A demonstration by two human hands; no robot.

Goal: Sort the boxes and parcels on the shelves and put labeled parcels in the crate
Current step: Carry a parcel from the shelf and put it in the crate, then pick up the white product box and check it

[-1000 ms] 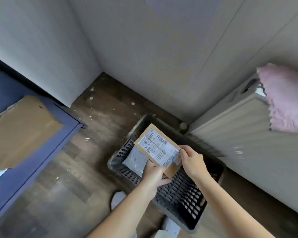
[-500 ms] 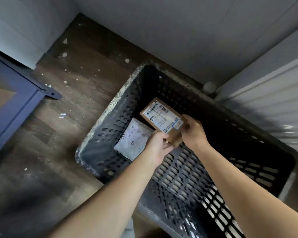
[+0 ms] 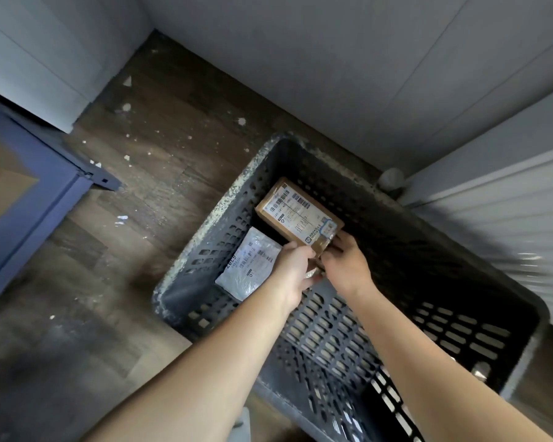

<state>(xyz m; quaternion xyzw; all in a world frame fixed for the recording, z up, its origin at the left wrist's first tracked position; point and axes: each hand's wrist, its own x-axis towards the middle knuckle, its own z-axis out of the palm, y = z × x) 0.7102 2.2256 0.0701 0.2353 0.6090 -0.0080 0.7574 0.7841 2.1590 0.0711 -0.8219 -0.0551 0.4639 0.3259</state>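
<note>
Right now you have both hands down inside the dark slatted crate, which stands on the wooden floor in the corner of the room. Your left hand and your right hand meet at the near end of the brown labelled box. The left fingers curl round its near edge, and the right fingers pinch its near right corner, just under the blue stamp on the label. The rest of the box reaches away from your fingers toward the crate's far left corner, label side up and barcodes at the far end. It sits low between the walls; you cannot tell from this angle whether it touches the crate bottom.

Just to the left of your left hand, a grey mailer bag lies flat on the crate bottom against the left wall, its own label facing up. Its near right corner is hidden by your left wrist.

A blue shelf frame stands well apart on the left, and a white ribbed panel runs along the right.
</note>
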